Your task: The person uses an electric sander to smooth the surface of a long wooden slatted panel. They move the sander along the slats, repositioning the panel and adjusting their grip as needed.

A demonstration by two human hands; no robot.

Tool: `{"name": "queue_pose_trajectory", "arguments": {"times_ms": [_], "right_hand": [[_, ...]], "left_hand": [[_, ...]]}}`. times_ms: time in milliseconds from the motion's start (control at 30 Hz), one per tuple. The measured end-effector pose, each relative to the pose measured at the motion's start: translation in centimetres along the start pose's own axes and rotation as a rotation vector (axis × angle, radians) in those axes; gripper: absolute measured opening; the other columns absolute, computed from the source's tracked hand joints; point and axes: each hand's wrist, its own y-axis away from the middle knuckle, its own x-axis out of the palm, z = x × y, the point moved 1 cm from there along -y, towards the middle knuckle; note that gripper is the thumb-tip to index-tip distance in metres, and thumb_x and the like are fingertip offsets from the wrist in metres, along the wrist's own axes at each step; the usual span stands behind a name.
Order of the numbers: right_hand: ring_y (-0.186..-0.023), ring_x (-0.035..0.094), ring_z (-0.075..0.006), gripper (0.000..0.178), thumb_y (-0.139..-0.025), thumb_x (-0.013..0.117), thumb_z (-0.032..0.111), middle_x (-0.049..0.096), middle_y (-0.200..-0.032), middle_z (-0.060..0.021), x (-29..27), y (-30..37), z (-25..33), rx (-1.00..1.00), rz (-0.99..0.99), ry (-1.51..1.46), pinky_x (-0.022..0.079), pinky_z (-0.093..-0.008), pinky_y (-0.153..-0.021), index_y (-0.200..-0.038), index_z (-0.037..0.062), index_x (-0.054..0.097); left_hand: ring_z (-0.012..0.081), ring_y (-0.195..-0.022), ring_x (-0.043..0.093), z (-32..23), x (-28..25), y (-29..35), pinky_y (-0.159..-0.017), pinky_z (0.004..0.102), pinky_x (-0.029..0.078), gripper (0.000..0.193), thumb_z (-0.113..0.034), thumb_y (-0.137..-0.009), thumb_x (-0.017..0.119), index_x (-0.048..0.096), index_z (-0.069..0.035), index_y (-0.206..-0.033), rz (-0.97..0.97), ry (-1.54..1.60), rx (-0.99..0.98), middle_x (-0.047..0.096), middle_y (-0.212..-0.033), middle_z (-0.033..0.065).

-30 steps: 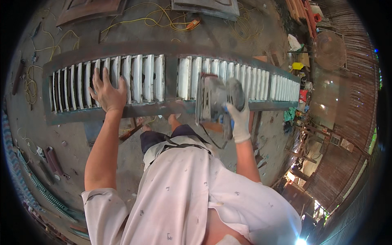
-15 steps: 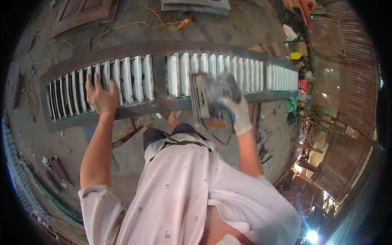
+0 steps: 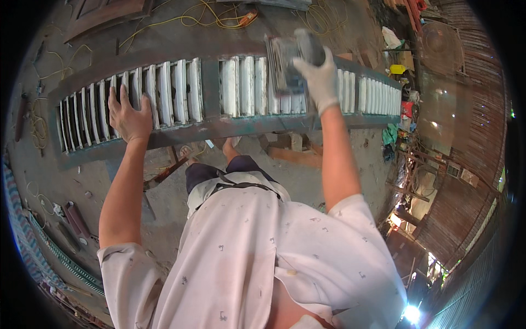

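Note:
A long louvred shutter panel (image 3: 211,90) lies across in front of me, its dark frame worn and its slats whitish. My left hand (image 3: 130,115) is bare and rests on the left slats and lower rail, fingers spread. In my right hand (image 3: 319,79), which wears a pale glove, is a grey power sander (image 3: 290,60), smeared by motion. The sander is over the middle section of slats, near the far rail, and covers part of them. Whether its pad touches the wood I cannot tell.
A yellow cord with an orange socket (image 3: 248,18) lies on the floor beyond the panel, near a brown panelled door (image 3: 104,16). Wooden pieces (image 3: 296,156) lie below the near rail. Clutter, including a yellow container (image 3: 397,69), lines the right wall.
My right hand has carried the sander away from me, from the near rail toward the far rail. My left hand stays on the slats.

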Motion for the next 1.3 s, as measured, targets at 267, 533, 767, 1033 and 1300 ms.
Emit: {"name": "queue_pose_trajectory", "arguments": {"times_ms": [267,533,767,1033,1300], "right_hand": [[-0.118,0.070,-0.0203,0.067,-0.089,0.090,0.020,0.074,-0.130,-0.0121,-1.7,7.5,-1.8,0.135,0.102,-0.452,0.056,-0.0354,-0.106,-0.145,-0.0036,0.063],[-0.098,0.077,-0.0169,0.048,-0.095,0.086,0.019,0.078,-0.119,-0.0095,-3.9,10.0,-4.5,0.382,0.089,-0.596,0.063,-0.0328,-0.086,-0.135,-0.0006,0.070],[-0.084,0.074,-0.0134,0.047,-0.092,0.090,0.028,0.077,-0.108,-0.0056,-2.4,3.3,-3.4,0.158,0.073,-0.541,0.063,-0.0316,-0.068,-0.128,0.0028,0.073],[-0.118,0.068,-0.0150,0.065,-0.088,0.091,0.018,0.072,-0.131,-0.0103,-3.4,17.3,-3.1,0.149,0.068,-0.348,0.057,-0.0328,-0.102,-0.144,-0.0023,0.064],[-0.119,0.068,-0.0169,0.068,-0.088,0.091,0.018,0.071,-0.133,-0.0083,2.3,14.9,1.3,0.194,0.173,-0.442,0.053,-0.0357,-0.109,-0.146,-0.0011,0.063]], "left_hand": [[0.0341,-0.160,0.042,0.4,0.2,0.2,-0.126,0.0543,0.035,0.070,-0.043,-0.096,0.078,0.062,-0.013,-0.157,-0.005,0.027,0.003,0.044,-0.174,0.0138],[0.0344,-0.160,0.041,-0.3,0.0,0.3,-0.126,0.0538,0.034,0.070,-0.043,-0.096,0.076,0.060,-0.014,-0.159,-0.008,0.013,-0.003,0.044,-0.174,0.0139],[0.0343,-0.160,0.041,-0.5,-0.3,-0.3,-0.127,0.0537,0.035,0.071,-0.043,-0.099,0.075,0.057,-0.016,-0.162,0.026,-0.031,-0.004,0.043,-0.174,0.0126],[0.0338,-0.162,0.038,-0.1,0.1,0.0,-0.129,0.0548,0.030,0.072,-0.044,-0.097,0.075,0.059,-0.015,-0.160,0.024,-0.001,-0.024,0.041,-0.175,0.0132],[0.0347,-0.162,0.038,-0.1,0.0,0.2,-0.129,0.0557,0.030,0.072,-0.043,-0.096,0.076,0.059,-0.013,-0.159,0.021,0.041,-0.010,0.041,-0.175,0.0159]]}}
